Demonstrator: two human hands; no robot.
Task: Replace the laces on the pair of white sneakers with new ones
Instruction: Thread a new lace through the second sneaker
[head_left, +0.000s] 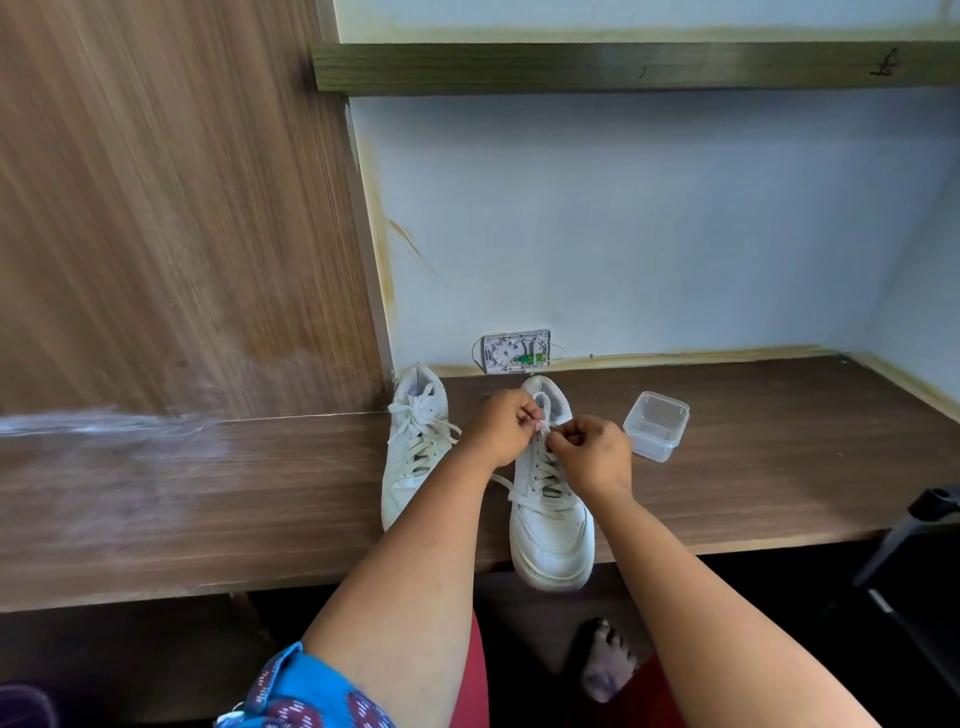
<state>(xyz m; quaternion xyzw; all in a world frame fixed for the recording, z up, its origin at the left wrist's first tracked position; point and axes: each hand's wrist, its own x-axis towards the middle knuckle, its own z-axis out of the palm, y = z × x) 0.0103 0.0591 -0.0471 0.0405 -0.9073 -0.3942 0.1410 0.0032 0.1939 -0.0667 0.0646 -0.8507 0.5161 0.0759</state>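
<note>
On the desk (208, 493), against the wooden panel, the left sneaker (413, 441) is stood with its lace loosely tied. Beside it, the right sneaker (550, 499) is set with its toe over the desk edge. Its lace (543, 415), judged soft, light and limp, is best taken near the ends. It is pinched at the top eyelets by the left hand (501, 426) and the right hand (592, 452), both curled, wrists raised.
</note>
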